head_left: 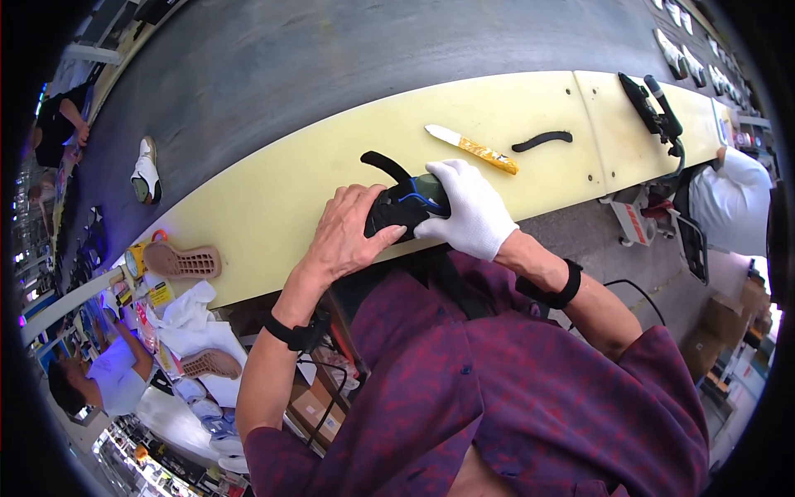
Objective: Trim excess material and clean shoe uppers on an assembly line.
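Observation:
A black and dark green shoe (406, 207) with blue lacing is between my hands at the table's near edge. A black strap or tongue-like piece (384, 165) sticks up from it. My left hand (348, 224), bare, is closed on the shoe's left end, its thumb pressed along the near side. In a white knit glove, my right hand (468, 207) grips the other end. Beyond it on the pale yellow table (306, 174) lies a slim tool (474, 149) with a pale flat tip and a yellow patterned handle. Right of that rests a curved black strip (542, 142).
A brown shoe sole (184, 261) lies at the table's left end, near a white cloth (186, 306). A black tool on a stand (654, 112) is at the right. Past the table runs a grey belt-like surface (331, 50) with a white shoe (146, 172). Other people work at both sides.

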`<state>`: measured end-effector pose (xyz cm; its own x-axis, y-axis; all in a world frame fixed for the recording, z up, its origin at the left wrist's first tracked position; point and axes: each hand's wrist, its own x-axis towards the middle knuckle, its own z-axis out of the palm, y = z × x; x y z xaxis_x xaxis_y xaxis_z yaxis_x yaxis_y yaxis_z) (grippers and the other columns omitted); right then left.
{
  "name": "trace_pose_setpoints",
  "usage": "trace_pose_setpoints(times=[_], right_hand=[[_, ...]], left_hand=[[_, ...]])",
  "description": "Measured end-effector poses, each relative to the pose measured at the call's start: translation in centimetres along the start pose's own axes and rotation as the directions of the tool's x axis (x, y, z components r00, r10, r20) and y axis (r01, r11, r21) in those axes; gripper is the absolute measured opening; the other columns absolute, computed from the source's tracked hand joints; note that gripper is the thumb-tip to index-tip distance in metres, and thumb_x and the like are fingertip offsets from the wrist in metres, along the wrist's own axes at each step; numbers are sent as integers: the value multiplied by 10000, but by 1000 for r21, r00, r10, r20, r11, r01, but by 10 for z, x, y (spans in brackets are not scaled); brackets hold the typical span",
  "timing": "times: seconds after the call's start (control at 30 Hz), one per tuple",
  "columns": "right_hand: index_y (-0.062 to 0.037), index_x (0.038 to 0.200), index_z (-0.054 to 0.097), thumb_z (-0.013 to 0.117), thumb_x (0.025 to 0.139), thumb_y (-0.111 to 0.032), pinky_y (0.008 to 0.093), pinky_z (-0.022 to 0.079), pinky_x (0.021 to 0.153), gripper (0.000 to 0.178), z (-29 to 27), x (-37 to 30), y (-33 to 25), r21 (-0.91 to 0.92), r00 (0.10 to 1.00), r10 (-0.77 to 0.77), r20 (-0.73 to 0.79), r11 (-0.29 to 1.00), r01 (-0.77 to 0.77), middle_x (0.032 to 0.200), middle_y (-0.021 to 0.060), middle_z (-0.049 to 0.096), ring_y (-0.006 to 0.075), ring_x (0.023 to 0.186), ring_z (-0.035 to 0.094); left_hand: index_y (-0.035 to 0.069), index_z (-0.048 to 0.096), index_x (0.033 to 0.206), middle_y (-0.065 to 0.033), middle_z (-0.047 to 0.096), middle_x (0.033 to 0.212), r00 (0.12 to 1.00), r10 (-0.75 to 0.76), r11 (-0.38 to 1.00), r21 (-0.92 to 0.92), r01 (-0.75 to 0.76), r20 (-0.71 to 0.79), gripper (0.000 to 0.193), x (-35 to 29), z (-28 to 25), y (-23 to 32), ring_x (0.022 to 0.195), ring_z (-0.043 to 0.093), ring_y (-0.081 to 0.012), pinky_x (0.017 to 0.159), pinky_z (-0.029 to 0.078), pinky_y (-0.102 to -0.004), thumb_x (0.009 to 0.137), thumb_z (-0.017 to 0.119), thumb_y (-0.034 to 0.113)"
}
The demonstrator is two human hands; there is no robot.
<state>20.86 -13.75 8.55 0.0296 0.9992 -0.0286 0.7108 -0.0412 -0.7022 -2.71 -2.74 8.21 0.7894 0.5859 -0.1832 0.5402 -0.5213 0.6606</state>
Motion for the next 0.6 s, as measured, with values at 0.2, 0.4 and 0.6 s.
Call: trace_pose_setpoints(times=[0.2, 0.4, 0.6], right_hand=[[31, 1387, 533, 935, 742, -274, 506, 506, 1013, 819, 5, 6, -11, -13, 988, 152, 37, 988, -152, 1245, 244, 599, 441, 1184, 582], [44, 1400, 516, 919, 718, -180, 514, 484, 1025, 824, 20, -11, -21, -131, 995, 80, -63, 988, -88, 1250, 267, 592, 477, 1190, 556], [58, 1428, 509, 943, 742, -285, 489, 500, 1028, 881, 11, 2, -9, -64, 999, 51, -1, 997, -51, 1274, 251, 592, 435, 1181, 576]], left_hand=[[6, 640, 1375, -209, 677, 1294, 996, -26, 999, -37, 23, -91, 693, 0, 12, -5, 1205, 601, -383, 1054, 465, -485, 882, 811, 462], [39, 654, 1381, -148, 641, 1388, 994, -42, 999, -7, 41, -102, 704, -5, 13, 0, 1251, 576, -343, 1071, 430, -458, 846, 831, 460], [45, 641, 1452, -155, 662, 1388, 996, -2, 1000, 21, 4, -90, 767, -3, 14, -15, 1253, 577, -345, 1068, 438, -470, 865, 809, 509]])
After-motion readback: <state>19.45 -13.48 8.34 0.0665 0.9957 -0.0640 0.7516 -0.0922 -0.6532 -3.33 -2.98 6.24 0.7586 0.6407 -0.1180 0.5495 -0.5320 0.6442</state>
